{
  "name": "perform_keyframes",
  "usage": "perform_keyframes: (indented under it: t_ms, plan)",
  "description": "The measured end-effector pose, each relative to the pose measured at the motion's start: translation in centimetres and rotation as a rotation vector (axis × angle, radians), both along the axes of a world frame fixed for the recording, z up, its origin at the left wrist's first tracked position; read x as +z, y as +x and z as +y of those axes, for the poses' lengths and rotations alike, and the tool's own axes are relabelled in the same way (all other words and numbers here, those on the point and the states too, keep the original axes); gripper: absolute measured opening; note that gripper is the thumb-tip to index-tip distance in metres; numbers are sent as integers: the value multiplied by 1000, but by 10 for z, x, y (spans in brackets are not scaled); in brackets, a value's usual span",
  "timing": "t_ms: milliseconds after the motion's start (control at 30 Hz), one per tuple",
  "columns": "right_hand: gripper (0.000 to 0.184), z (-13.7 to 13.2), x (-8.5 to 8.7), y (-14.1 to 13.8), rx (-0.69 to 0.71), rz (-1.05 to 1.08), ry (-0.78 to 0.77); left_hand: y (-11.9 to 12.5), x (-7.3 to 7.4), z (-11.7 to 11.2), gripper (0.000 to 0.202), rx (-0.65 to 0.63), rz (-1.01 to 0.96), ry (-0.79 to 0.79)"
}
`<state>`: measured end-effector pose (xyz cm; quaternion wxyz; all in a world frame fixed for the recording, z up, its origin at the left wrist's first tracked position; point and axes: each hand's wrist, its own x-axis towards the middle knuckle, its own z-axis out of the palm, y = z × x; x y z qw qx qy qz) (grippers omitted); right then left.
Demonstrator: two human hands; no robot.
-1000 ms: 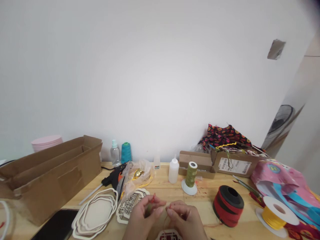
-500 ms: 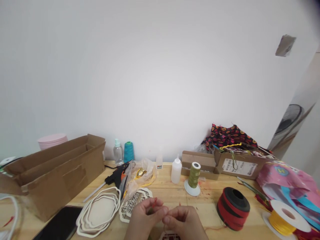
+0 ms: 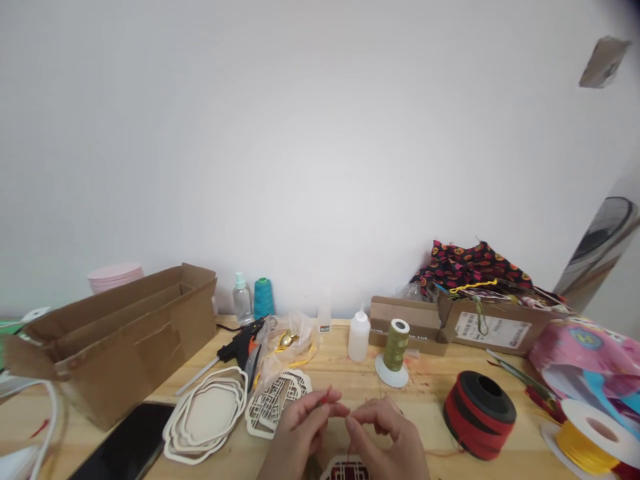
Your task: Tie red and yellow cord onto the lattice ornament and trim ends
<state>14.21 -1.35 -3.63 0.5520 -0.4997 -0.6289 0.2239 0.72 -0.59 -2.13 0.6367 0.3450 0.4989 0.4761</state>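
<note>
Two bare hands meet fingertips close together over a wooden table [image 3: 420,420], a thin red cord [image 3: 327,396] between them. The left hand [image 3: 303,427] has its grip closed on the cord, a red bit showing at the top of its bent fingers; the right hand [image 3: 384,430] pinches thumb to forefinger, a red strand showing just below the pinch. The cord thus lies within both grips, its upper part nearer the left hand, its lower part nearer the right and running roughly downward toward a lattice panel [image 3: 350,472], dark red in its openings, at the bottom edge of view. Whether strand and panel join cannot be told, as the fingers themselves cover part of the cord. Just beside the left hand lie pale lattice cutouts [image 3: 273,405], then a stack of pale boards [image 3: 213,410] and a dark phone [image 3: 125,443]; beyond rest a glue gun [image 3: 235,350] and a plastic bag [image 3: 280,340]. Ahead of the right hand stand a white squeeze bottle [image 3: 359,339] and an olive thread cone [image 3: 397,350]; to its right, a red-and-black roll [image 3: 477,417] and, farther off, a yellow cord spool [image 3: 583,443]
</note>
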Motion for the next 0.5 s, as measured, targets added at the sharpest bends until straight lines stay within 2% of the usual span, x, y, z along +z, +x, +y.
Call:
perform_keyframes:
  t_ms: [133,200,500]
  plan:
    - [17,-1,1,1,-29,-101,56,5,-9,-1,27,-78,-67,62]
    - [17,0,0,2,-17,-167,62,7,-11,-2,24,-126,-143,44]
    - [16,2,-2,2,-2,-255,77,15,-6,-5,8,-207,-330,16]
